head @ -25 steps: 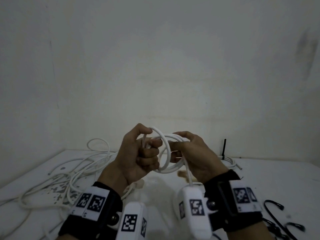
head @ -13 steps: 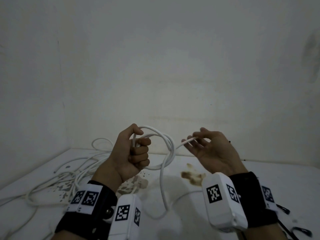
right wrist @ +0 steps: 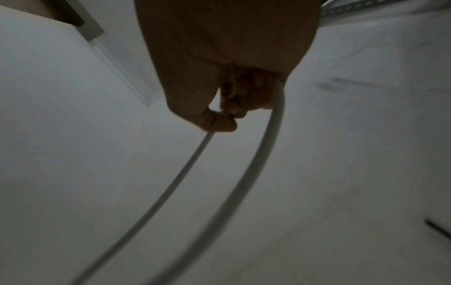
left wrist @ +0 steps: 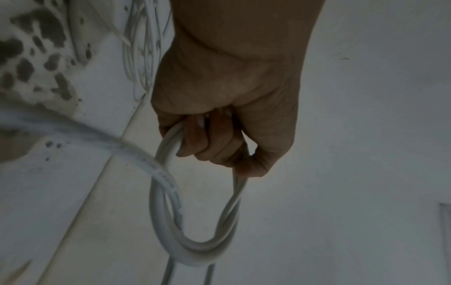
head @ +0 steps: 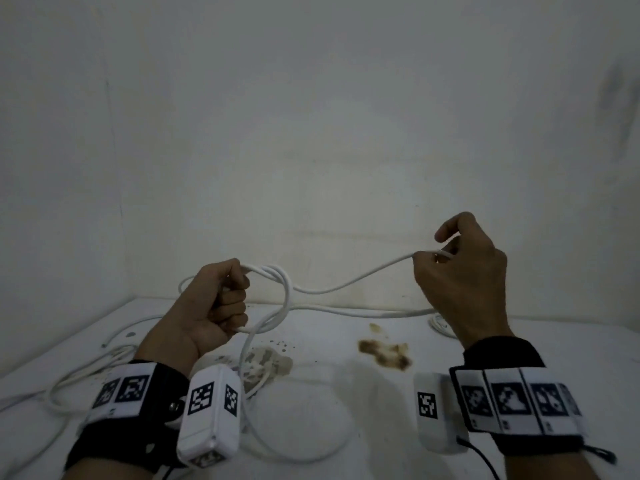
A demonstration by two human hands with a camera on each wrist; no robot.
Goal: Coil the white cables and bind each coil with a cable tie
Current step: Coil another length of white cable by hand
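My left hand point(head: 221, 303) is a fist around a small coil of white cable point(head: 282, 289), held above the table; the left wrist view shows the coil point(left wrist: 195, 244) looping out below the curled fingers point(left wrist: 212, 138). A strand of the same cable point(head: 360, 277) runs rightward to my right hand point(head: 450, 268), raised higher at the right, which pinches it between thumb and fingers. In the right wrist view two strands point(right wrist: 180, 177) leave that hand point(right wrist: 227, 115). A lower strand point(head: 363, 311) hangs back toward the table.
A tangle of loose white cables point(head: 86, 368) lies on the white table point(head: 346, 427) at the left. Brown stains point(head: 384, 351) mark the middle. Another white cable bundle point(head: 441, 325) peeks out behind my right hand. White walls close in behind and at left.
My right hand has moved right and upward away from the coil, drawing a length of cable out taut-ish between the hands. The left hand keeps its grip on the coil.
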